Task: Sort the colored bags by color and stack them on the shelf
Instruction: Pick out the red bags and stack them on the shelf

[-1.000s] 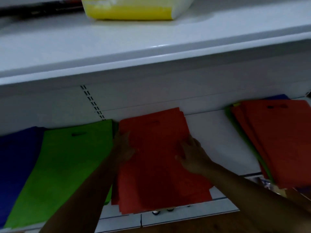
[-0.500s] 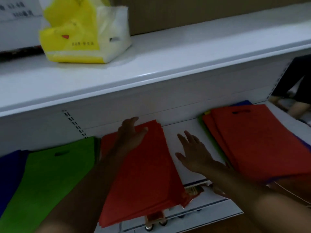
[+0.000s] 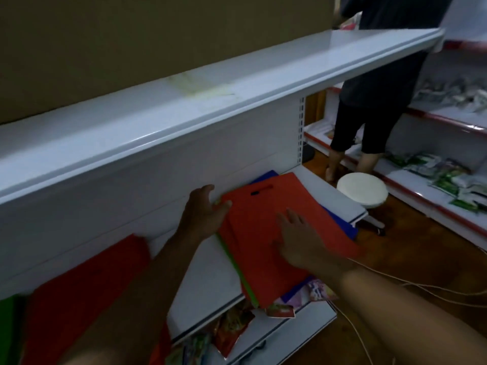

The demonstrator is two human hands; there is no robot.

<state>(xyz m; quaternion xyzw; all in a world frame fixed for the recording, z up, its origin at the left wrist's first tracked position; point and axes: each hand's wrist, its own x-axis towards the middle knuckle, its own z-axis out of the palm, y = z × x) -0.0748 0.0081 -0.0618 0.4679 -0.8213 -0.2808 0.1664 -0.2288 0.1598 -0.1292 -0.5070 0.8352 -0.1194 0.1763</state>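
A mixed pile of flat bags lies at the right end of the white shelf (image 3: 210, 280); its top bag is red (image 3: 261, 233), with green (image 3: 237, 270) and blue (image 3: 340, 219) edges showing beneath. My left hand (image 3: 203, 214) touches the pile's far left corner, thumb on the red bag. My right hand (image 3: 297, 243) rests flat on top of the red bag, fingers spread. A sorted red stack (image 3: 79, 299) lies to the left, partly hidden by my left arm, with a green bag (image 3: 8, 333) at the frame's left edge.
An upper white shelf (image 3: 237, 83) overhangs the bags. Snack packets (image 3: 232, 327) lie on the lower shelf below. To the right stand a white round stool (image 3: 362, 192), a person (image 3: 376, 101), and another shelf of packets (image 3: 448, 177). Thin cords (image 3: 421, 288) cross the wooden floor.
Both hands have left the sorted red stack and moved right onto the mixed pile. My view has swung right, losing the yellow package and blue bags.
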